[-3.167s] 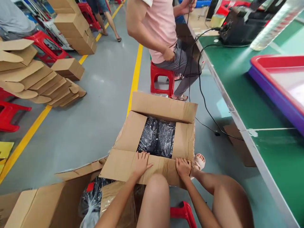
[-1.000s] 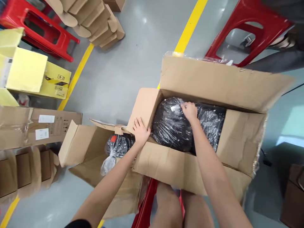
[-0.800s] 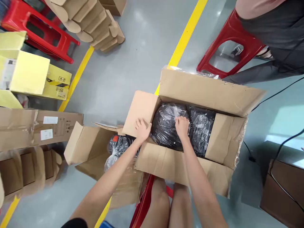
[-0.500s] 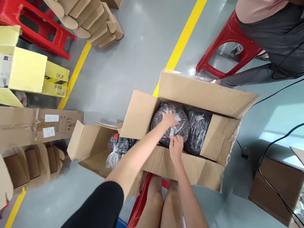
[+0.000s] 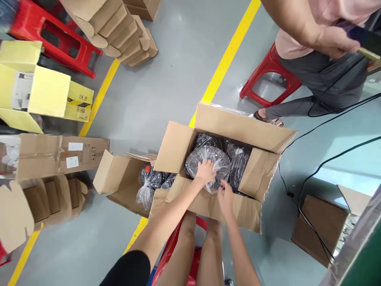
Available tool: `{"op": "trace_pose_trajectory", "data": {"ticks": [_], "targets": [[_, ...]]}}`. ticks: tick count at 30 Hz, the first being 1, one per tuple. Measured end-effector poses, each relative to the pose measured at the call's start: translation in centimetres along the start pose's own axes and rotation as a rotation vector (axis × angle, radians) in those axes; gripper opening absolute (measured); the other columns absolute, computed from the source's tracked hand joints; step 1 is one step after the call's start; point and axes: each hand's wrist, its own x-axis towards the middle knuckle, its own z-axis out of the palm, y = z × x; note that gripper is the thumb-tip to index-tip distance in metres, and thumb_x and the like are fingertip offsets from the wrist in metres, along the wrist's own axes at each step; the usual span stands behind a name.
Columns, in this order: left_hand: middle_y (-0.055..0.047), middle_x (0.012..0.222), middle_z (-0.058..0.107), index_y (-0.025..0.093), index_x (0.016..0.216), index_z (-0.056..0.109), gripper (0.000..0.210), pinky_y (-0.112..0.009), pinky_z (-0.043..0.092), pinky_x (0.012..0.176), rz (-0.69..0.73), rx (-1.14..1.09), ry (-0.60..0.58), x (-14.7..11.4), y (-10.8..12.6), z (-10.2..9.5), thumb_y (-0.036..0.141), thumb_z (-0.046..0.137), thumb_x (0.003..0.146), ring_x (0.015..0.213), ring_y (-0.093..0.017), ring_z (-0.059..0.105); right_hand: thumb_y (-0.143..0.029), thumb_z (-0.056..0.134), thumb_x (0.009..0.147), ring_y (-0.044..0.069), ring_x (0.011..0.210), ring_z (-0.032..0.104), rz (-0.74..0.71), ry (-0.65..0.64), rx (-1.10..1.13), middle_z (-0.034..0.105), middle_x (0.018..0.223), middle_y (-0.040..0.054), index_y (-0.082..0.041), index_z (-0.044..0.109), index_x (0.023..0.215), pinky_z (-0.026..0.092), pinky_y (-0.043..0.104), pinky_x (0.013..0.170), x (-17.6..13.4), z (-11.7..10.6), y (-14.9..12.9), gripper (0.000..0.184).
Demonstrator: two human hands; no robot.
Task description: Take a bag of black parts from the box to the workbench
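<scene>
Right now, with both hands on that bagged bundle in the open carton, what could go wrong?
The left hand presses the plastic-wrapped black bundle and the right hand pinches its thin film near the edge, so the film might tear. The bundle sits tight against a second bagged bundle and the carton flaps, so it could snag. Black cables trail on the floor beside the carton, a possible trip hazard.
</scene>
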Motion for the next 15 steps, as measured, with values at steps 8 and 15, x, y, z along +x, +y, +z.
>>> {"op": "trace_pose_trajectory", "data": {"ticks": [8,15], "targets": [[-0.017,0.114,0.071,0.008,0.112,0.07,0.039,-0.04,0.045,0.099,0.088,-0.058,-0.134,-0.2,-1.5,-1.4,0.03,0.051,0.084,0.117,-0.031,0.057,-0.015,0.054,0.083,0.029,0.134,0.041,-0.493,-0.506,-0.508,0.055,0.138,0.0186,-0.008,0.046,0.137,0.028,0.047,0.113,9.2,-3.4,-5.1,0.055],[-0.013,0.091,0.076,0.014,0.089,0.076,0.029,-0.036,0.052,0.085,0.116,-0.064,-0.221,-8.5,1.3,-0.9,0.032,0.054,0.082,0.099,-0.03,0.067,-0.02,0.052,0.087,0.028,0.1,0.06,-0.438,-0.699,-0.744,0.072,0.094,0.0179,-0.01,0.072,0.092,0.036,0.037,0.091,2.0,-4.3,-5.8,0.023]]}}
